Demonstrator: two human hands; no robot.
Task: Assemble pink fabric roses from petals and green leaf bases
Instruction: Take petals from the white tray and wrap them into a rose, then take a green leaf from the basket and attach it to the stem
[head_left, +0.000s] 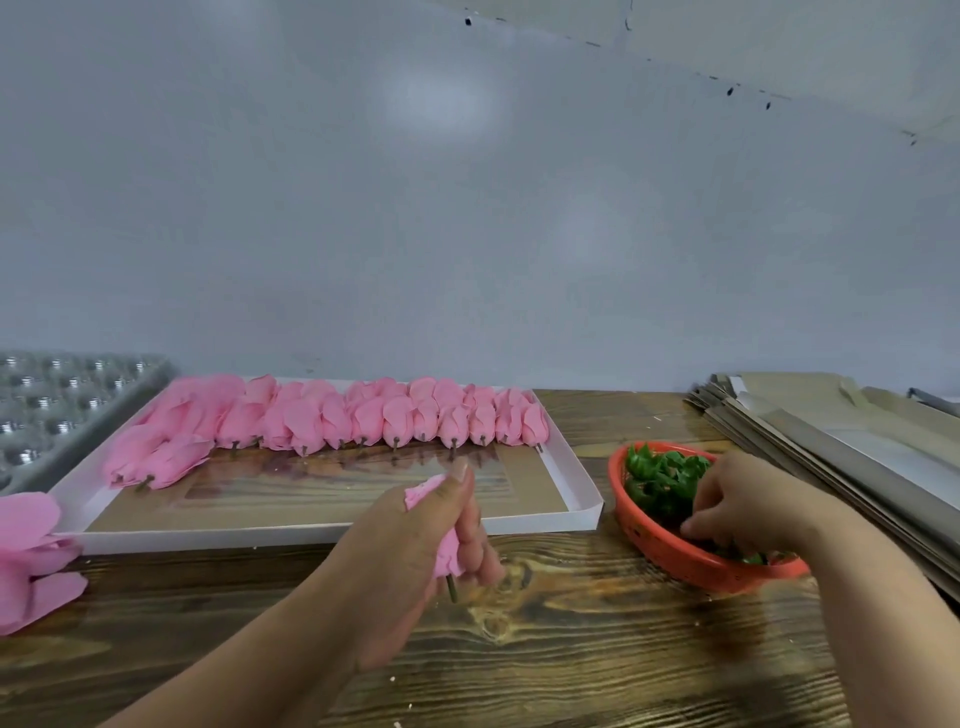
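Wooden table (545, 649) carried all: left hand (415, 540) gripped a rose (447, 551), frame centre; right hand (748, 504) probably pinched one leaf (660, 478) in the basket (665, 556). Best taken singly, hole toward stem.

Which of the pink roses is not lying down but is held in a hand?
The rose gripped in the left hand, stem pointing down; the others lie in the white tray.

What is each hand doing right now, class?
Left hand: grips a pink rose by its stem end.
Right hand: reaching into the red basket of green leaf bases; grasp cannot be told.
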